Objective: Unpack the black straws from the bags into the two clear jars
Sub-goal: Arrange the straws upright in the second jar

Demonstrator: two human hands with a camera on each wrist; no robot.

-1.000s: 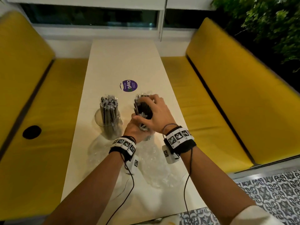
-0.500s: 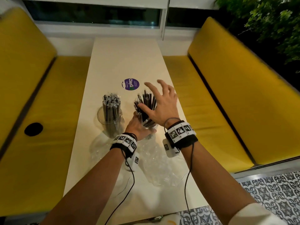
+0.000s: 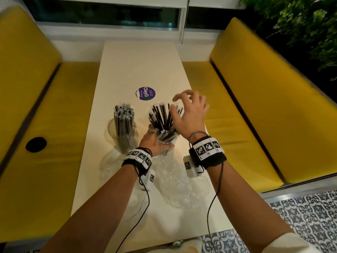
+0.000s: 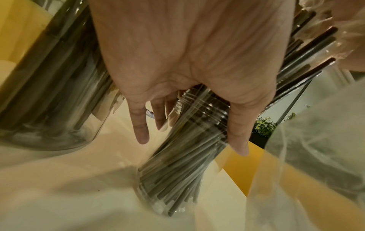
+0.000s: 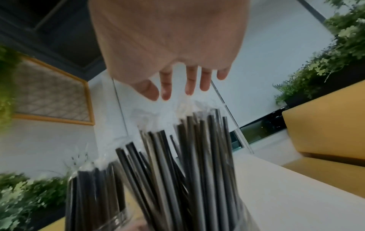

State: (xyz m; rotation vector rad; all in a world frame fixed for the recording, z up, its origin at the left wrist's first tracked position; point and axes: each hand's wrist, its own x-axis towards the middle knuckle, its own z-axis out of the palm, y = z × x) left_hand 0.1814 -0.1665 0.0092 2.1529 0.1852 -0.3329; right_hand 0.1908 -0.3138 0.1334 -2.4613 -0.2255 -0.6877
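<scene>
Two clear jars stand mid-table. The left jar (image 3: 122,137) holds a tight bunch of wrapped black straws (image 3: 124,115). My left hand (image 3: 155,144) grips the right jar (image 3: 167,141) low down, thumb on one side and fingers (image 4: 142,125) round the other. Its black straws (image 3: 162,118) fan out loosely, some still in clear wrap. My right hand (image 3: 188,110) hovers open just above and right of the straw tips (image 5: 187,140), its fingers (image 5: 189,84) spread and holding nothing.
Crumpled clear plastic bags (image 3: 179,187) lie on the cream table (image 3: 142,61) between my wrists, another (image 3: 109,165) in front of the left jar. A purple round sticker (image 3: 145,93) sits beyond the jars. Yellow benches (image 3: 246,110) flank the table.
My right hand has let go of the straw tops, opened and lifted away to the right. The straws in the right jar have spread out. My left hand keeps its grip on the jar.
</scene>
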